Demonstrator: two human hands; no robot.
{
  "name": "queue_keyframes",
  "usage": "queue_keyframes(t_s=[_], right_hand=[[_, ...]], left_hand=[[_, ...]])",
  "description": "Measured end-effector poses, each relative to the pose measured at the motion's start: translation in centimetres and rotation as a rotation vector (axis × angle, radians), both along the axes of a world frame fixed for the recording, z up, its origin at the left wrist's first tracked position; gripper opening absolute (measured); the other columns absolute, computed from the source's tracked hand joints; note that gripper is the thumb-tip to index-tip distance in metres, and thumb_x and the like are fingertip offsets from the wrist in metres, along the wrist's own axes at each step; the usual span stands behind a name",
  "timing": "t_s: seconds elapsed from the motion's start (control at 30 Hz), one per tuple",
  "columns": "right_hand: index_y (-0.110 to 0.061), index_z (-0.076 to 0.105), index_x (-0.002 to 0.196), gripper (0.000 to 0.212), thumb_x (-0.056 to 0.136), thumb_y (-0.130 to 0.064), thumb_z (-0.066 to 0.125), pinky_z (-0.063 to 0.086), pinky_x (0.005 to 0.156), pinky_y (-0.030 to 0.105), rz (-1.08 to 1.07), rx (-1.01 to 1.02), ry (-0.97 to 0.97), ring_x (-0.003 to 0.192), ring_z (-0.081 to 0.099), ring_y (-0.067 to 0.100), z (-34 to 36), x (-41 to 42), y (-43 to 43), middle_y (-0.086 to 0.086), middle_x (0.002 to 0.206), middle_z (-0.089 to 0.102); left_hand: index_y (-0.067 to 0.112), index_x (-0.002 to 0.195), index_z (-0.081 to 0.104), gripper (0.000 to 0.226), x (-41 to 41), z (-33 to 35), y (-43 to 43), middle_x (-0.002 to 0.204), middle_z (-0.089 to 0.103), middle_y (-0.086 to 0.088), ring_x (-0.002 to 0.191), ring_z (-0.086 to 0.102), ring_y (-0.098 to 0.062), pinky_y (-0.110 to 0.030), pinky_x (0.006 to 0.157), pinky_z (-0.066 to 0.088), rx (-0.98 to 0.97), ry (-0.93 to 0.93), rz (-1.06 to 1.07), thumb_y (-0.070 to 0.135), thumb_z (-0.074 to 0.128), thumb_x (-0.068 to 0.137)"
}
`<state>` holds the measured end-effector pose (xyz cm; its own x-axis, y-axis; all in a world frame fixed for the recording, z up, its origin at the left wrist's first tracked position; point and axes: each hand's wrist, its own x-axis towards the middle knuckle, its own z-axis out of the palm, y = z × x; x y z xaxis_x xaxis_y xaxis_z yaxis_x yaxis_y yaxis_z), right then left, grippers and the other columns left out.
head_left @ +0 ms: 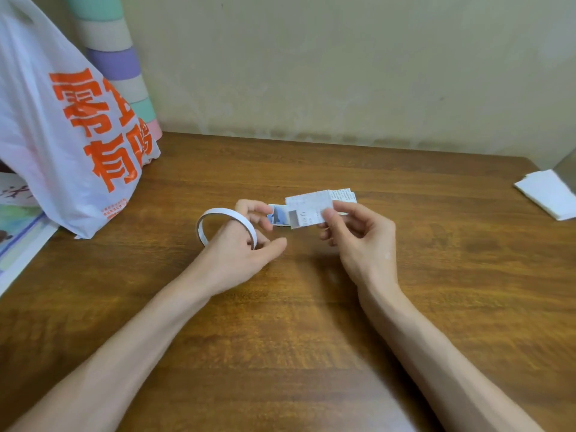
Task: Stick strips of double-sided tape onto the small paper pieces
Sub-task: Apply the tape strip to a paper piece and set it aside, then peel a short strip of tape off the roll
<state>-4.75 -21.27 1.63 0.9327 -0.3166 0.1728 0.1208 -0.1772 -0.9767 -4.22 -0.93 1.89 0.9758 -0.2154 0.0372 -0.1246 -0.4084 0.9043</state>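
A thin white roll of double-sided tape (215, 213) is looped around my left hand (240, 244), which hangs just above the wooden table. Its fingertips pinch the left end of a small picture piece (276, 217). My right hand (355, 235) pinches a small printed paper piece (308, 207) by its right edge, held above the table. A short pale tape strip (293, 218) lies on that paper's lower left corner. More printed paper pieces (343, 194) show behind the held one; whether they rest on the table I cannot tell.
A white plastic bag with orange characters (62, 126) stands at the left. Behind it leans a pastel striped roll (118, 57). Printed sheets (18, 232) lie at the far left edge. Folded white paper (548, 194) sits at the right edge. A beige wall borders the wooden table (311, 322).
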Motion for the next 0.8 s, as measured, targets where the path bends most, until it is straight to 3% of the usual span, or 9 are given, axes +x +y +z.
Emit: queue_keyframes(t_s=[0.07, 0.13, 0.23, 0.37, 0.43, 0.5, 0.63, 0.73, 0.8], right_hand=[[-0.022, 0.074, 0.101, 0.005, 0.096, -0.022, 0.075, 0.061, 0.077, 0.040, -0.080, -0.037, 0.001, 0.066, 0.074, 0.014, 0.5, 1.2, -1.2, 0.001, 0.073, 0.078], [-0.023, 0.072, 0.105, 0.009, 0.096, -0.025, 0.074, 0.063, 0.079, 0.041, -0.146, -0.103, -0.001, 0.066, 0.075, 0.013, 1.0, 2.4, -2.4, -0.003, 0.074, 0.079], [-0.024, 0.070, 0.106, 0.013, 0.095, -0.030, 0.074, 0.062, 0.081, 0.042, -0.222, -0.219, 0.042, 0.065, 0.075, 0.010, 1.2, 4.2, -3.7, -0.008, 0.073, 0.078], [-0.026, 0.066, 0.104, 0.023, 0.095, -0.046, 0.071, 0.055, 0.086, 0.044, -0.312, -0.521, 0.108, 0.085, 0.072, 0.021, 0.9, 4.8, -4.0, -0.008, 0.079, 0.075], [-0.025, 0.068, 0.098, 0.018, 0.096, -0.042, 0.070, 0.052, 0.073, 0.037, -0.205, -0.514, 0.008, 0.072, 0.066, 0.015, 1.4, 3.7, -2.9, -0.009, 0.073, 0.070], [-0.023, 0.072, 0.090, 0.013, 0.097, -0.034, 0.073, 0.048, 0.064, 0.028, 0.047, -0.378, -0.122, 0.064, 0.060, 0.006, 2.6, 2.0, -1.0, -0.008, 0.069, 0.068], [-0.012, 0.076, 0.081, 0.028, 0.098, -0.034, 0.072, 0.045, 0.063, 0.029, 0.513, -0.232, -0.040, 0.071, 0.062, 0.006, 4.3, -0.9, 2.2, 0.000, 0.079, 0.072], [-0.011, 0.076, 0.079, 0.025, 0.095, -0.028, 0.076, 0.044, 0.063, 0.025, 0.585, -0.263, -0.038, 0.080, 0.064, 0.012, 3.8, -1.2, 3.2, 0.002, 0.088, 0.074], [0.000, 0.075, 0.083, 0.021, 0.095, -0.017, 0.076, 0.045, 0.053, 0.017, 0.591, -0.086, 0.028, 0.067, 0.066, 0.010, 3.7, -1.3, 3.3, 0.005, 0.081, 0.071]], left_hand=[[0.020, 0.133, 0.046, 0.041, -0.1, 0.4, 0.5, 0.103, 0.064, -0.001, 0.065, 0.061, 0.000, -0.018, 0.066, 0.049, -0.008, 0.145, -0.110, 0.011, 0.068, 0.099], [0.022, 0.131, 0.048, 0.029, -0.3, 0.4, 0.7, 0.094, 0.069, -0.003, 0.065, 0.060, -0.007, -0.021, 0.063, 0.048, -0.032, 0.220, -0.212, 0.019, 0.061, 0.105], [0.015, 0.120, 0.058, 0.032, -0.4, 0.5, 0.5, 0.090, 0.068, -0.003, 0.078, 0.070, -0.020, -0.030, 0.064, 0.052, -0.069, 0.167, -0.262, 0.041, 0.054, 0.101], [0.012, 0.112, 0.063, 0.044, -0.8, 1.0, 0.2, 0.083, 0.067, 0.003, 0.081, 0.070, -0.018, -0.029, 0.076, 0.053, -0.028, 0.054, -0.352, 0.050, 0.045, 0.099], [0.012, 0.112, 0.061, 0.039, -1.0, 1.2, 0.3, 0.078, 0.064, 0.004, 0.072, 0.062, -0.013, -0.026, 0.075, 0.051, -0.025, 0.054, -0.379, 0.045, 0.042, 0.103], [0.016, 0.111, 0.059, 0.030, -1.2, 1.2, 0.3, 0.075, 0.061, 0.006, 0.067, 0.055, -0.011, -0.025, 0.072, 0.047, 0.003, 0.054, -0.419, 0.039, 0.041, 0.108], [0.004, 0.099, 0.057, 0.029, -1.7, 1.5, 0.1, 0.070, 0.053, 0.005, 0.062, 0.043, -0.010, -0.026, 0.065, 0.041, 0.040, 0.066, -0.465, 0.024, 0.040, 0.114], [-0.006, 0.085, 0.052, 0.039, -1.8, 1.6, 0.0, 0.065, 0.048, 0.007, 0.061, 0.040, -0.008, -0.023, 0.064, 0.038, 0.139, 0.045, -0.492, 0.018, 0.041, 0.114], [-0.002, 0.079, 0.052, 0.036, -1.9, 1.7, 0.0, 0.064, 0.049, 0.013, 0.062, 0.042, -0.006, -0.022, 0.066, 0.039, 0.172, 0.039, -0.499, 0.011, 0.044, 0.111]])
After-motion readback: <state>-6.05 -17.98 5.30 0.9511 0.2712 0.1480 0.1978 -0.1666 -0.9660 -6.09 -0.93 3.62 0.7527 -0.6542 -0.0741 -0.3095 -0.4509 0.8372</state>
